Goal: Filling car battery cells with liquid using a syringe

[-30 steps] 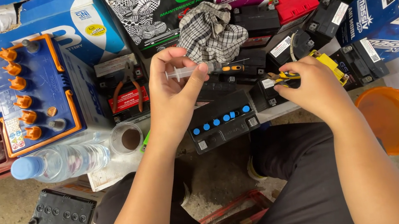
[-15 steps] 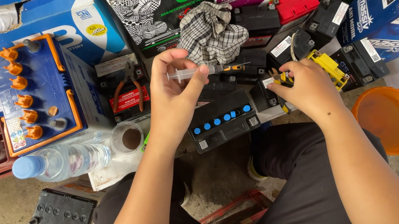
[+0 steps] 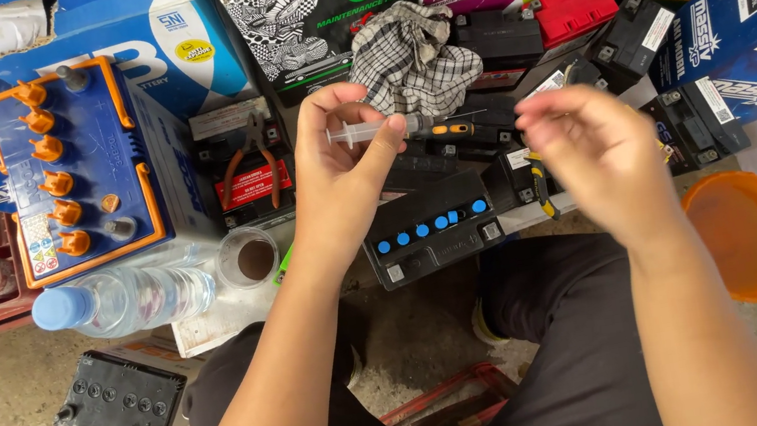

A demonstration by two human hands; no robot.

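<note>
My left hand (image 3: pixel 343 170) pinches a clear plastic syringe (image 3: pixel 363 130), held level with its tip pointing right. My right hand (image 3: pixel 597 153) is blurred with motion a little to the right of the syringe tip, fingers loosely apart and nothing seen in them. Below both hands, on my knees' far side, lies a small black battery (image 3: pixel 433 235) with a row of blue caps on top. A yellow-handled tool (image 3: pixel 542 189) lies just right of that battery, partly hidden by my right hand.
A large blue battery with orange caps (image 3: pixel 78 169) stands at left beside red-handled pliers (image 3: pixel 251 162). A lying water bottle (image 3: pixel 124 299), a small cup (image 3: pixel 246 256), a checked rag (image 3: pixel 409 56), an orange bowl (image 3: pixel 751 230), several black batteries and coloured boxes crowd the floor.
My right hand has lifted off the yellow-handled tool and moved up and left toward the syringe tip. The left hand has kept the syringe almost still.
</note>
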